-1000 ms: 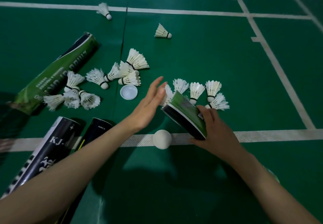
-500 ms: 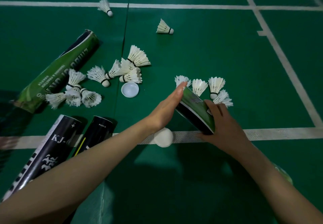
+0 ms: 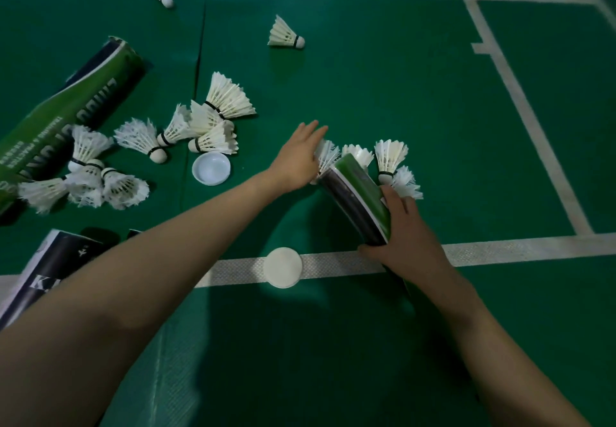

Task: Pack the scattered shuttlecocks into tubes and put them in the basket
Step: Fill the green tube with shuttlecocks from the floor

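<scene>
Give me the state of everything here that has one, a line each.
Held tube, tilted, far end looks uncapped.
Right hand, gripping the held tube's lower end.
Left hand, fingers straight, against a shuttlecock by the tube's mouth.
Near cap, off, lying on the white line.
Far cap, off, hollow side up.
Big green tube, lying on its side.
Loose shuttlecocks, unpacked, scattered.

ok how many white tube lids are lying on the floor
2. The upturned lid lies just below the middle shuttlecock cluster; the flat lid sits on the near white court line. Others may be hidden under the left forearm.
</scene>
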